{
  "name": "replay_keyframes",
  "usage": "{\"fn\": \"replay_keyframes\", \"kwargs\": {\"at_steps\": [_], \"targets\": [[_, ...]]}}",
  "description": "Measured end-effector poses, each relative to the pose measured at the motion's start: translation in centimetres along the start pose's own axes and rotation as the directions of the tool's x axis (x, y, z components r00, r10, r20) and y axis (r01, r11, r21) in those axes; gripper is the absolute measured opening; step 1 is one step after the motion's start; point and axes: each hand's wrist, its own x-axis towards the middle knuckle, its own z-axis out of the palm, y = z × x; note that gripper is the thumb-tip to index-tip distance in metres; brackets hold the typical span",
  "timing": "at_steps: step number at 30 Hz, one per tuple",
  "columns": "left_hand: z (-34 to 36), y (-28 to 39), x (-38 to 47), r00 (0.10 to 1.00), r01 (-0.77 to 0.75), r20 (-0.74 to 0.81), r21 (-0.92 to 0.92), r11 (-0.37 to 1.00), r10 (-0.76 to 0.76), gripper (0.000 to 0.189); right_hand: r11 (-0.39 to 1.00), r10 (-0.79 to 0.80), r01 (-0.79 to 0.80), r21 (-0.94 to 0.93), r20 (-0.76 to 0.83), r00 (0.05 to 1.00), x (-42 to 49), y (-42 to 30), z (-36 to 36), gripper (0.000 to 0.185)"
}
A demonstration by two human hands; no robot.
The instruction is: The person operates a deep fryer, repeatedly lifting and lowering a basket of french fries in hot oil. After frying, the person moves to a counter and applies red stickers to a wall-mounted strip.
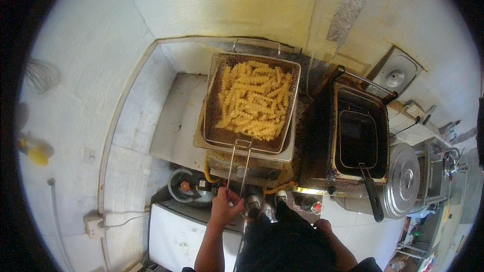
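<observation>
My left hand grips the long wire handle of a wire-mesh fry basket. Pale yellow crinkle-cut fries fill most of the basket. The basket sits over a metal pan, slightly tilted, above a fryer unit with a yellow hose at its front. My right hand hangs low beside my dark clothing, its fingers partly hidden, so whether it holds anything is unclear. To the right of the loaded basket stands a greasy deep fryer. A second fry basket with a black handle rests inside its dark well.
A gas cylinder stands below the counter. A white appliance is at lower left. Right of the fryer is a large lidded metal pot. A whisk hangs on the left wall, above a wall socket box.
</observation>
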Motion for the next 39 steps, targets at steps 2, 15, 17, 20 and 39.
{"fn": "replay_keyframes", "kwargs": {"at_steps": [2,15,17,20,39], "targets": [[0.1,0.5,0.1,1.000,-0.013,0.008,-0.001,1.000,0.013,0.043,0.999,0.019,-0.018,-0.050,0.016,1.000,-0.1,-0.9,-0.5,0.017],[-0.8,1.7,-0.7,1.000,-0.019,0.005,-0.084,0.996,0.019,0.043,0.993,0.100,-0.102,0.062,0.034,0.994,1.2,1.4,2.9,0.023],[-1.7,3.2,-0.9,0.999,0.034,0.046,-0.093,0.995,-0.029,0.040,0.998,0.038,-0.035,-0.051,0.069,0.997,1.5,1.3,2.5,0.022],[-3.1,5.6,-1.3,0.992,0.088,0.102,-0.123,0.989,-0.075,0.034,0.994,-0.022,0.026,-0.106,0.040,0.999,1.8,0.5,1.6,0.020],[-5.1,11.6,-2.1,0.996,0.063,0.058,0.165,0.984,-0.074,0.038,0.981,0.168,-0.153,-0.118,0.132,0.977,4.5,-1.8,1.8,0.030]]}}
